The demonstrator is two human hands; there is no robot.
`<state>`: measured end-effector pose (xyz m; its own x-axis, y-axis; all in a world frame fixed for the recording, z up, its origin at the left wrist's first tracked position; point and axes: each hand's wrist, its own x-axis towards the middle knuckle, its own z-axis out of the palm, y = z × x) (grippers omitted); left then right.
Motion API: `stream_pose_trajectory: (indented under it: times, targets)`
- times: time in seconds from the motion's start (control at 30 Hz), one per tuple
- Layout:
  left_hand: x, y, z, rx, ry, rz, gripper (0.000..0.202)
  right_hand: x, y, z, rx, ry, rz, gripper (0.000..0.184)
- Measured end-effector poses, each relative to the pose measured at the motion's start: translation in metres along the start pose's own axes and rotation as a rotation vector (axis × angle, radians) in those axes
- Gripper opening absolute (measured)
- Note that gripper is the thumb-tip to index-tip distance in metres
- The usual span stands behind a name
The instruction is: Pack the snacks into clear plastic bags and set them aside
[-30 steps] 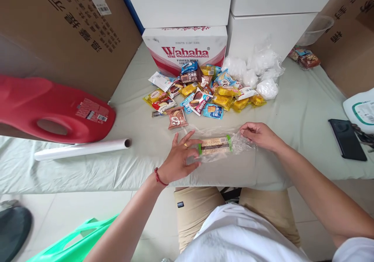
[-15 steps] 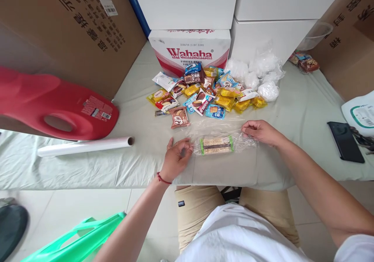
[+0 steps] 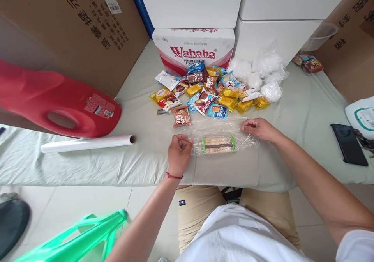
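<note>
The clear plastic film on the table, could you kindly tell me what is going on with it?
The person's left hand pinches the clear plastic film at its left side, and the right hand pinches it at its right. A snack packet with green ends lies between the hands, with a pile of wrapped snacks beyond.

pale table (image 3: 140,110) bearing film (image 3: 223,129), snacks (image 3: 204,101)

In soft light, pale floor tiles (image 3: 152,203) run below the near edge of the cloth-covered table (image 3: 136,98), white box-like units (image 3: 188,4) rise along its far edge, and brown cardboard boxes (image 3: 55,32) flank both far corners.
</note>
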<state>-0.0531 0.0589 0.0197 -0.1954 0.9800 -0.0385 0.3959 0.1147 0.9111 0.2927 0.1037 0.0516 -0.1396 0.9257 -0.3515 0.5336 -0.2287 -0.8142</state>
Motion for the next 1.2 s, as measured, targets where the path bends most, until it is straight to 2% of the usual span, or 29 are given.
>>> stream_pose_trajectory:
  times: [0.1, 0.27, 0.4, 0.47, 0.57, 0.63, 0.7, 0.77, 0.87, 0.93, 1.07, 1.2]
  targets:
    - [0.0, -0.007, 0.0, 0.039, 0.057, 0.016, 0.029, 0.0, 0.006, 0.0, -0.104, 0.038, -0.017, 0.045]
    - [0.003, -0.011, 0.001, 0.256, 0.089, 0.102, 0.023, -0.004, 0.01, 0.001, -0.431, 0.131, -0.088, 0.031]
    - [0.0, -0.01, 0.002, 0.529, 0.221, 0.329, 0.029, -0.004, -0.003, 0.0, -0.58, 0.257, -0.238, 0.024]
    - [-0.004, -0.008, 0.003, 0.607, 0.213, 0.48, 0.035, 0.001, -0.017, 0.002, -0.592, 0.271, -0.351, 0.024]
    - [-0.007, -0.005, 0.004, 0.635, 0.102, 0.659, 0.056, 0.017, -0.042, 0.012, -0.627, 0.212, -0.518, 0.024]
    - [-0.007, -0.004, 0.005, 0.616, 0.02, 0.705, 0.065, 0.031, -0.058, 0.023, -0.693, 0.143, -0.586, 0.035]
    - [-0.005, -0.004, 0.004, 0.595, -0.042, 0.705, 0.067, 0.045, -0.07, 0.036, -0.764, 0.058, -0.577, 0.052]
    - [-0.004, -0.003, 0.002, 0.593, -0.078, 0.687, 0.065, 0.059, -0.079, 0.048, -0.822, -0.048, -0.512, 0.057]
    - [-0.002, -0.001, 0.001, 0.629, -0.105, 0.653, 0.063, 0.074, -0.09, 0.057, -0.842, -0.171, -0.406, 0.032]
    - [-0.003, 0.0, 0.0, 0.645, -0.111, 0.639, 0.062, 0.077, -0.097, 0.056, -0.787, -0.212, -0.41, 0.017]
    - [-0.004, 0.0, 0.001, 0.646, -0.109, 0.653, 0.06, 0.056, -0.106, 0.045, -0.696, -0.198, -0.599, 0.017]
    - [-0.006, -0.001, 0.002, 0.623, -0.106, 0.68, 0.058, 0.01, -0.103, 0.047, -0.861, -0.197, -0.737, 0.029]
